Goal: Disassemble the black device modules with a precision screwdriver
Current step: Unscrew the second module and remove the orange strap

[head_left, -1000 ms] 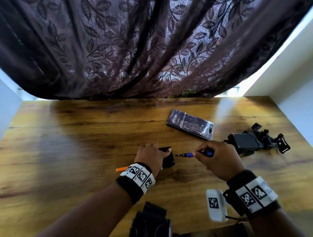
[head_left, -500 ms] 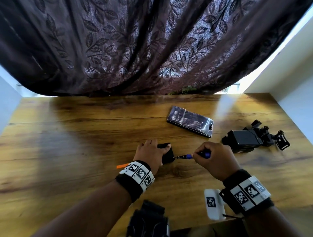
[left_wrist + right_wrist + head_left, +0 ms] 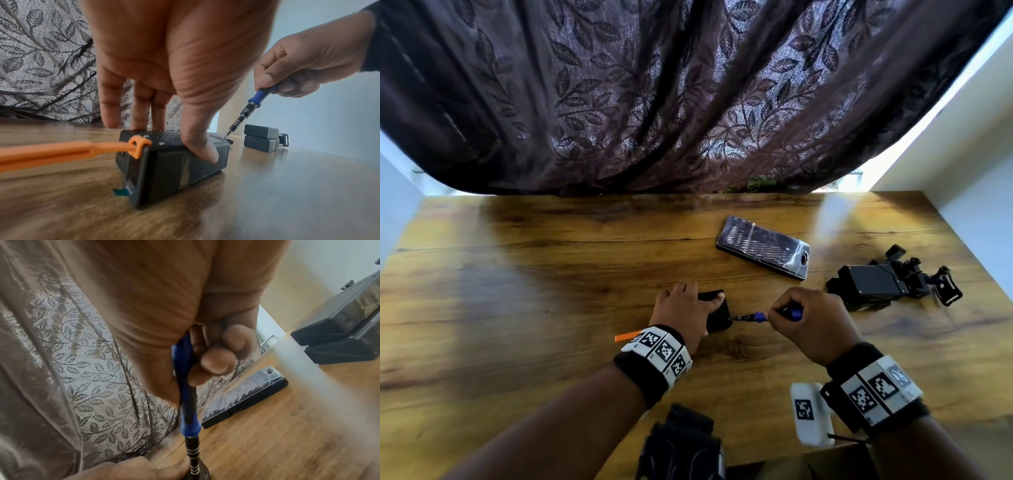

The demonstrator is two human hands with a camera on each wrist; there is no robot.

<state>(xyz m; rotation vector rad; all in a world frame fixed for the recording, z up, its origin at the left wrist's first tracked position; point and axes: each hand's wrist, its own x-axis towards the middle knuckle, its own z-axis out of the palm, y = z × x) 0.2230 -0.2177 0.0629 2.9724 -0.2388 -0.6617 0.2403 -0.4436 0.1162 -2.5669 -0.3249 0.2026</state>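
Observation:
A small black module (image 3: 718, 315) (image 3: 174, 165) lies on the wooden table (image 3: 517, 291). My left hand (image 3: 683, 310) (image 3: 164, 81) holds it down, fingers on its far edge and thumb pressed on its near side. An orange strap (image 3: 61, 152) (image 3: 627, 336) hangs off its top corner. My right hand (image 3: 811, 325) (image 3: 304, 65) pinches the blue-and-black precision screwdriver (image 3: 760, 317) (image 3: 246, 112) (image 3: 188, 402). Its tip sits on a screw at the module's right top edge. More black modules (image 3: 873, 284) (image 3: 261, 138) (image 3: 339, 337) lie to the right.
A clear-lidded bit case (image 3: 763, 251) (image 3: 244, 395) lies behind the hands. A clamp mount (image 3: 941, 284) sits at the far right. A dark leaf-patterned curtain (image 3: 654, 96) hangs over the table's back edge. A white tagged block (image 3: 810, 414) and a black glove-like object (image 3: 681, 445) sit near me.
The screwdriver tip has moved left from clear of the module to touching its right edge. The left hand keeps its hold on the module.

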